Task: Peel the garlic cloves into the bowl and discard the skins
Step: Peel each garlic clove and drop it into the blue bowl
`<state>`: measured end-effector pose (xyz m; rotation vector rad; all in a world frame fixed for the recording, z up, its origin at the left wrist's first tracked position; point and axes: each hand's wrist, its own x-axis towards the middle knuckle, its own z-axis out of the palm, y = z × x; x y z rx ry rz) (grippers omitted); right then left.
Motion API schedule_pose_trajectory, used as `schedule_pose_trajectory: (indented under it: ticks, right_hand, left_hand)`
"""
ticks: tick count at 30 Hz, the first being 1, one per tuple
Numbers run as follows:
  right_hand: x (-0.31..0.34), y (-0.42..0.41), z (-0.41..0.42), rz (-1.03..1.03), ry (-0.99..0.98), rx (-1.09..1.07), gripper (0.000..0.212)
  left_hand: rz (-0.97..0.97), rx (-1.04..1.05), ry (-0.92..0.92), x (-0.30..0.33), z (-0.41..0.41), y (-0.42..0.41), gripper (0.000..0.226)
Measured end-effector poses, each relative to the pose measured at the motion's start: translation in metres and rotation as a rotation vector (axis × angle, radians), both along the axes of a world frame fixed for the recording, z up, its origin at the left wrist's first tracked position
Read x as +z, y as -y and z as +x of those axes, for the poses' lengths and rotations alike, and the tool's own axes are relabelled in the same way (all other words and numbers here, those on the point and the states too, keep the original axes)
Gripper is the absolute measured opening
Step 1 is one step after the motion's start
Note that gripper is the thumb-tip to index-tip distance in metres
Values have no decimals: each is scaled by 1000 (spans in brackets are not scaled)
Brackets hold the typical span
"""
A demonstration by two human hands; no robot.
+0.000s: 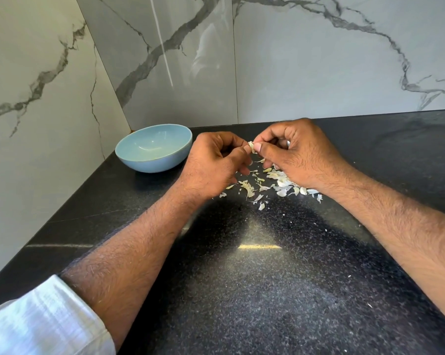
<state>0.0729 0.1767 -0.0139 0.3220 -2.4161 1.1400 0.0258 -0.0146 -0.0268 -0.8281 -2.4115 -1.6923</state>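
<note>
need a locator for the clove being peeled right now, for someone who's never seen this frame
On the black speckled stone counter, right of the pale blue ceramic bowl, both hands meet above a scatter of papery white garlic skins. The small pale garlic clove is pinched between the left hand and right hand, the only piece held off the counter.

No text, label, brand or number can be read on anything in view.

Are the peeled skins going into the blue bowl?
No, the skins lie scattered on the black counter beside the bowl.
</note>
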Motion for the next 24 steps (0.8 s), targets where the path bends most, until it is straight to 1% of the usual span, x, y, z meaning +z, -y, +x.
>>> schedule_pose_trajectory:
  ticks: [3,9,14,19,22,24]
  right_hand:
    - [0,0,0,-20,10,10,6]
    - [0,1,2,7,3,40,5]
    - [-2,1,0,-70,15,78,4]
    - [-3,0,-1,-116,8,59,3]
    - [-5,1,0,-94,-2,39,3]
    - [-6,2,1,-78,-16,19,3]
  left_hand:
    - [2,-10,3,1,1,0,13]
    - [-13,29,-1,0,0,1,13]
    - [-25,50,-39,-1,-2,-1,15]
    - [60,57,53,0,0,-2,11]
    - [94,49,116,1,0,-3,10]
    - [103,60,127,1,1,-5,10]
